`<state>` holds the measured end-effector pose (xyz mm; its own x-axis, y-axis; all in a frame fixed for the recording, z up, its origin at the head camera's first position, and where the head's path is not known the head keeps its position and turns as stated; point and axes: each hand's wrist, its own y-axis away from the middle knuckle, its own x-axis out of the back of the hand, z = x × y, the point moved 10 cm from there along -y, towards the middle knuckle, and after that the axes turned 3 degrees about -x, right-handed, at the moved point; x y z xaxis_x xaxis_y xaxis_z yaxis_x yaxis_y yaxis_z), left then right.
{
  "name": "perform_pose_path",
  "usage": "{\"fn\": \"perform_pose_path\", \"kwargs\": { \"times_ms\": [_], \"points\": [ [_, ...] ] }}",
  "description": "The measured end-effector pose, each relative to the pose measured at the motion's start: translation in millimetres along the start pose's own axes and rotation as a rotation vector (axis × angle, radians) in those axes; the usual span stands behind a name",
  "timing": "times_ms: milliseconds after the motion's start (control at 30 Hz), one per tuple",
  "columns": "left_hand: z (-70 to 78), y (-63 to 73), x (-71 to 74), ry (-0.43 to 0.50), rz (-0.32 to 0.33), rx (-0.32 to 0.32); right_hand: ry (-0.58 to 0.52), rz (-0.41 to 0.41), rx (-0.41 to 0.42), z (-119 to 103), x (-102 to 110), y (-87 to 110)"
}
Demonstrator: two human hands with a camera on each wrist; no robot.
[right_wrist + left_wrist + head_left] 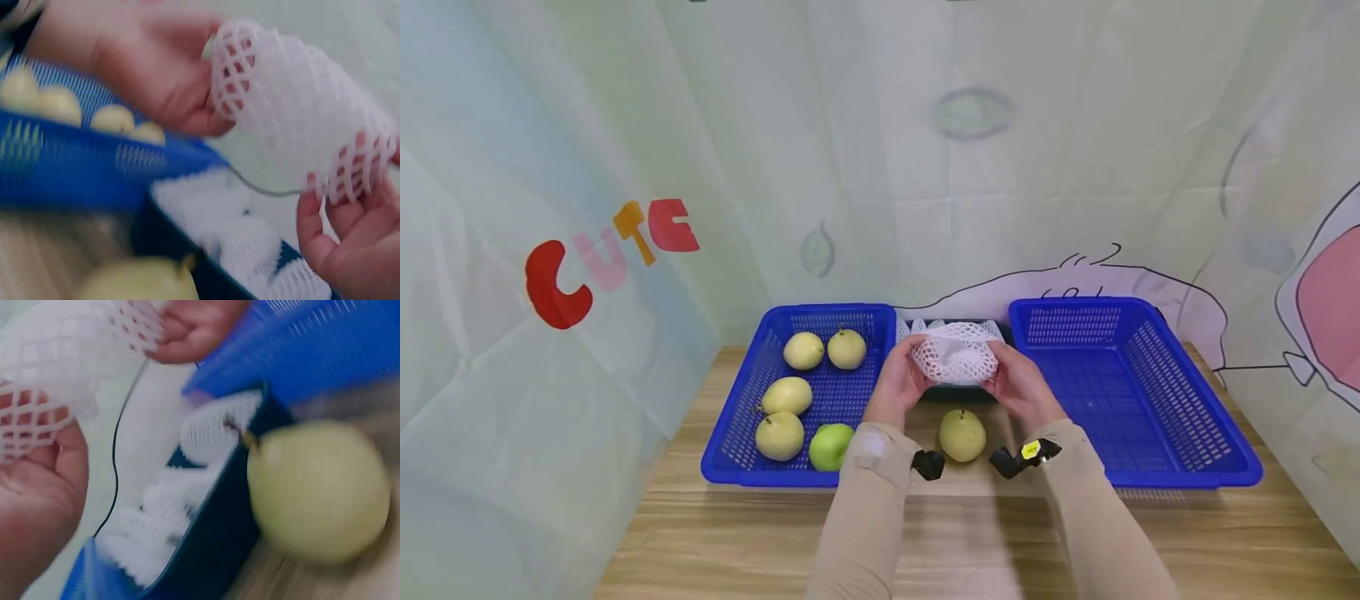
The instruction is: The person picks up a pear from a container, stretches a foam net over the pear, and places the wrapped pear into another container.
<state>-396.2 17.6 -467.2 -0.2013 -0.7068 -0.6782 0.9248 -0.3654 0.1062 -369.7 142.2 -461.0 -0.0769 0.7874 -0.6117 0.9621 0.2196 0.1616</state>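
Crosswise, the white foam net (957,354) spans left hand (900,379) to right hand (1021,382); both, partly curled, grip its ends.

Taking the pear (962,437) as clock centre, you could slide in from 6 o'clock over the table (962,533) between your sleeves (868,517) until the pear blocks you, with the box (955,393) and the net (957,354) you hold at 12. The left basket (775,477) bars 9 with its raised rim; at 3, you could pass over the right basket (1195,480) and down inside.
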Motion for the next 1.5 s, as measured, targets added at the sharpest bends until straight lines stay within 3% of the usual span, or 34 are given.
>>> {"fn": "perform_pose_path", "kwargs": {
  "times_ms": [67, 233, 300, 367, 533, 600, 700, 800, 933, 1033, 1167, 1267, 1400, 1500],
  "points": [
    [6.5, 2.6, -1.9, -0.227, -0.023, -0.031, 0.156, -0.034, 0.059, -5, 0, 1.1],
    [23.9, 14.2, -10.0, -0.995, -0.063, -0.117, 0.461, -0.011, 0.194, -20, 7, 8.1],
    [26.9, 16.6, -12.9, -1.163, -0.090, -0.139, 0.540, 0.012, 0.203, -22, 10, 10.0],
    [26.2, 16.7, -13.6, -1.183, -0.129, -0.143, 0.593, 0.015, 0.195, -21, 10, 9.9],
    [22.9, 14.7, -7.8, -1.075, -0.197, -0.130, 0.652, 0.001, 0.169, -16, 9, 7.0],
    [23.6, 14.6, -7.8, -1.102, -0.226, -0.142, 0.711, 0.012, 0.171, -17, 10, 6.8],
    [24.6, 15.9, -15.0, -1.245, -0.323, -0.186, 0.856, -0.030, 0.206, -20, 5, 8.8],
    [24.3, 19.4, -26.2, -1.472, -0.420, -0.239, 1.037, -0.111, 0.256, -25, -13, 18.5],
    [16.4, 22.3, -35.3, -1.855, -0.489, -0.271, 1.323, -0.200, 0.416, -28, -31, 27.5],
    [9.9, 22.6, -36.9, -2.069, -0.514, -0.274, 1.533, -0.218, 0.563, -28, -37, 29.4],
    [6.3, 28.0, -41.1, -2.212, -0.562, -0.308, 1.710, -0.270, 0.663, -23, -48, 38.2],
    [3.5, 33.3, -45.2, -2.275, -0.601, -0.336, 1.831, -0.292, 0.682, -18, -52, 43.0],
    [-4.1, 37.3, -48.0, -2.370, -0.629, -0.355, 2.002, -0.280, 0.603, -7, -51, 43.5],
    [-12.8, 38.9, -46.4, -2.433, -0.627, -0.328, 2.089, -0.269, 0.503, 2, -47, 43.0]
  ]
}}
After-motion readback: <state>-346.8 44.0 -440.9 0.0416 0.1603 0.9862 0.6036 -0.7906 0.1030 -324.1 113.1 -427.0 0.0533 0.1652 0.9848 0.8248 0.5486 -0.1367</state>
